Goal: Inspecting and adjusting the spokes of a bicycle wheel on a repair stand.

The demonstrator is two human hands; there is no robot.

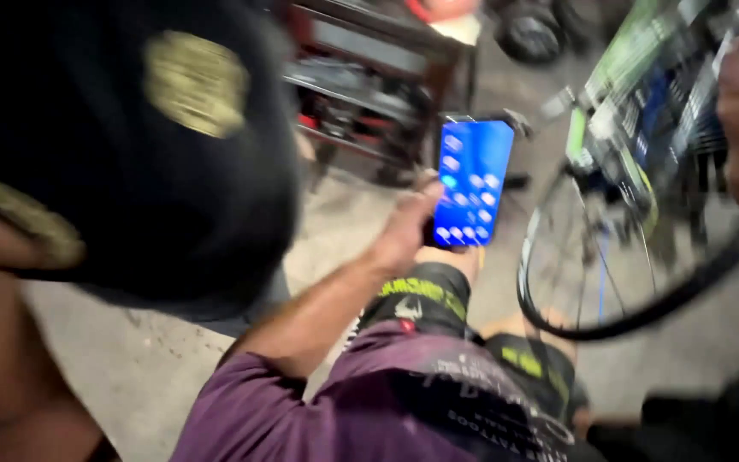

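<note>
Premises present as a bicycle repair workshop or garage. Floor (130,359) is bare, stained concrete. A bicycle wheel (609,257) with thin spokes and a black tyre stands at right, attached to a green frame (617,77). At the rear, a dark metal rack (369,68) carries indistinct parts, and a dark tyre (528,30) lies on the floor beyond it. The frame is motion-blurred; finer detail cannot be confirmed.
</note>
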